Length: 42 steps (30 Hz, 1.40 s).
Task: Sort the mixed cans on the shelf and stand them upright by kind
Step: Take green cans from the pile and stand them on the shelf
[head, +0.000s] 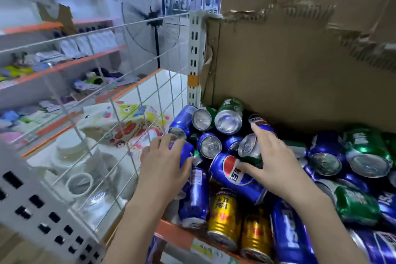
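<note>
Lots of cans heaped on a shelf (177, 234) with an orange front edge, nearly all lying on their sides. In the middle of the heap, a blue Pepsi can (236, 177) with the round red, white and blue logo, lying flat. Left hand (163, 164) just left of the Pepsi can, fingers curled round a small blue can (184, 153). Right hand (273, 159) just right of the Pepsi can, fingers spread, thumb touching its label, palm over a green can (251, 152). In front of the Pepsi can, two gold cans (225, 218) with red stars, writing too blurry to read. Behind it, more blue and green cans up against a brown cardboard box (300, 66). Far left of the Pepsi can, a white wire grid (120, 96).
</note>
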Tool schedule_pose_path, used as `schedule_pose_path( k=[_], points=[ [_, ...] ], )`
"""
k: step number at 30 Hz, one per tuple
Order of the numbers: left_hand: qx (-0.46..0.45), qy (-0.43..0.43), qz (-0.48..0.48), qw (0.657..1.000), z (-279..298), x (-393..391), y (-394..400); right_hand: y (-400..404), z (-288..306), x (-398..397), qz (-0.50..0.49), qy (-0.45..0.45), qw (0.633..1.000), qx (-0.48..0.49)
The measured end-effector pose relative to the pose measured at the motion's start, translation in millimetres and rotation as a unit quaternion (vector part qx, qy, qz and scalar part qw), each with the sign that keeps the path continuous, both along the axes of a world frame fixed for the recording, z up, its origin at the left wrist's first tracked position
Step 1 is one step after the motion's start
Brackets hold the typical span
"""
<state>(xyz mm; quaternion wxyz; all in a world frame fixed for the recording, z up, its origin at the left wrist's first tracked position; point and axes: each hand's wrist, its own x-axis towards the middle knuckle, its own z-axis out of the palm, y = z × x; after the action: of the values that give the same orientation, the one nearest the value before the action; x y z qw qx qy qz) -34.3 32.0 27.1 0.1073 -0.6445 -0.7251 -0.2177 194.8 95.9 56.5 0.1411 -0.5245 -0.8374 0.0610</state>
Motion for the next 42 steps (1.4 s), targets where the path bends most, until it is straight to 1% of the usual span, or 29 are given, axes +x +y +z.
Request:
schedule_pose_path(
  k=[2, 5, 7, 9, 11, 13, 16, 18, 21, 24, 26, 30, 33, 35, 37, 39, 42],
  points=[
    [-0.003, 0.002, -0.025, 1.0, 5.6, 5.0, 12.1, -0.6, 4.0, 3.1, 0.019, 0.028, 0.999, -0.004],
    [0.025, 0.02, -0.051, 0.998, 18.5, 17.0, 31.8, -4.8, 11.2, 6.6, 0.033, 0.06, 0.998, -0.002],
    [0.046, 0.006, -0.087, 0.995, 33.7, 27.9, 50.5, -8.9, 17.5, 11.3, 0.018, 0.117, 0.992, 0.03],
    [0.071, 0.018, -0.117, 0.99, 48.5, 37.6, 70.6, -13.4, 24.7, 14.8, -0.008, 0.177, 0.982, 0.059],
    [0.093, 0.022, -0.15, 0.984, 63.5, 56.1, 90.1, -18.4, 30.6, 24.2, -0.033, 0.213, 0.972, 0.097],
    [0.035, 0.008, -0.143, 0.989, 75.5, 76.9, 106.2, -24.3, 33.9, 33.0, -0.05, 0.231, 0.962, 0.136],
    [-0.067, 0.061, -0.097, 0.991, 82.0, 97.0, 131.9, -34.8, 33.2, 44.9, -0.069, 0.236, 0.95, 0.193],
    [-0.111, 0.082, -0.077, 0.987, 79.8, 100.8, 145.6, -41.1, 29.8, 50.4, -0.079, 0.235, 0.943, 0.223],
    [-0.181, 0.064, -0.042, 0.981, 74.3, 101.2, 159.9, -47.2, 24.7, 54.9, -0.097, 0.246, 0.936, 0.232],
    [-0.26, 0.035, -0.028, 0.965, 75.1, 102.6, 171.9, -49.3, 22.7, 54.0, -0.104, 0.252, 0.933, 0.234],
    [-0.274, 0.016, -0.022, 0.961, 76.5, 104.7, 175.1, -49.7, 21.7, 51.6, -0.108, 0.251, 0.932, 0.236],
    [-0.232, -0.026, -0.014, 0.972, 74.9, 102.1, 172.0, -50.4, 21.0, 48.4, -0.111, 0.257, 0.929, 0.241],
    [-0.186, -0.082, -0.028, 0.979, 76.9, 95.2, 162.4, -50.9, 20.9, 46.9, -0.117, 0.266, 0.925, 0.243],
    [-0.145, -0.116, -0.038, 0.982, 85.1, 93.4, 148.1, -52.8, 21.9, 44.5, -0.123, 0.276, 0.921, 0.247],
    [-0.084, -0.138, -0.069, 0.984, 93.5, 94.1, 128.8, -56.3, 23.6, 41.9, -0.129, 0.293, 0.915, 0.247],
    [-0.011, -0.171, -0.112, 0.979, 97.6, 94.2, 104.8, -62.8, 25.5, 38.8, -0.136, 0.315, 0.906, 0.246],
    [0.097, -0.251, -0.183, 0.946, 97.4, 95.3, 61.9, -76.6, 26.7, 34.5, -0.147, 0.334, 0.897, 0.25]
  ],
)
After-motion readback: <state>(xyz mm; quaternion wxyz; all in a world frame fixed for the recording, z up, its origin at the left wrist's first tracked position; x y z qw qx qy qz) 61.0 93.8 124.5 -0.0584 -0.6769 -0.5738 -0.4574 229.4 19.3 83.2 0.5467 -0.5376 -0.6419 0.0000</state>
